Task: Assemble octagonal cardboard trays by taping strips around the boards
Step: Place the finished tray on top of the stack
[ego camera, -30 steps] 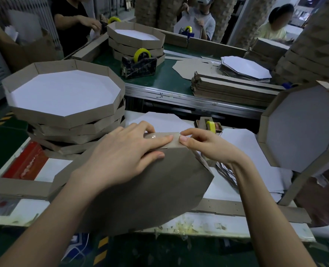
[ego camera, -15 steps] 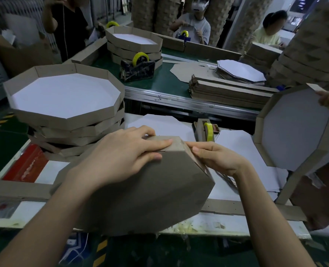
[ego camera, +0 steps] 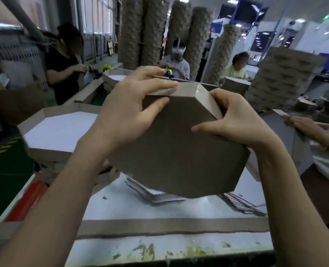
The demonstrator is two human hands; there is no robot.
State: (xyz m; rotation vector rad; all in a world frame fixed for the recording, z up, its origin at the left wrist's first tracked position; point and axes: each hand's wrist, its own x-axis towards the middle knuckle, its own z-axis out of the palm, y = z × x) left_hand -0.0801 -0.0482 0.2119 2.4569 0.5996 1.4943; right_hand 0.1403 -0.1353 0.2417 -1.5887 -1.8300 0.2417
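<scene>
White worn table [ego camera: 179,209]: one loose strip [ego camera: 169,226] along the near edge, one pile of flat boards [ego camera: 154,194]. Workshop room; tall cardboard columns [ego camera: 131,31] behind three workers [ego camera: 63,74] at the far bench. Left: tray stack [ego camera: 59,130], top one white inside. One tray [ego camera: 179,151] is held above the table, underside toward its holder. Left hand [ego camera: 129,112] and right hand [ego camera: 234,120] each grip its upper rim, thumbs on the base.

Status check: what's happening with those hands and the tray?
Left hand and right hand grip the octagonal tray by its rim. Tray tilted up, brown underside facing camera. Stack of finished trays sits left, apart.
</scene>
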